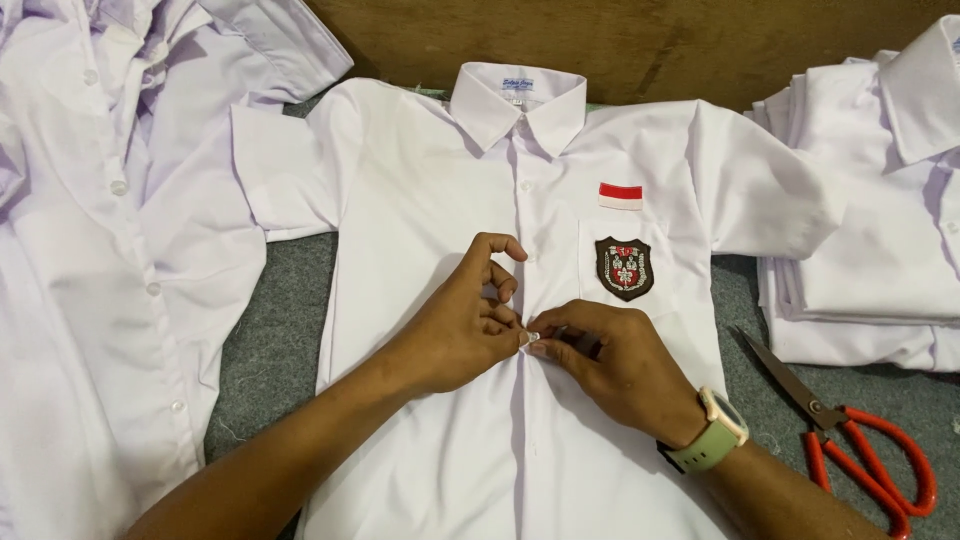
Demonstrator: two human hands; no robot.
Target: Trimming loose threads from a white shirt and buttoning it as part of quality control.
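Shirt lay flat, front up, on the grey worktop. Left hand and right hand both pinched closed on the placket at mid-chest, fingertips touching around a button. Best kept flat, edges lined up, button pushed fully through. Scissors lay to the right.

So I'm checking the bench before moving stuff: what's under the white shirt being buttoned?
Grey felt-like cloth shows around the shirt, so it seems to lie under it. The shirt, the left hand and the right hand cover anything else.
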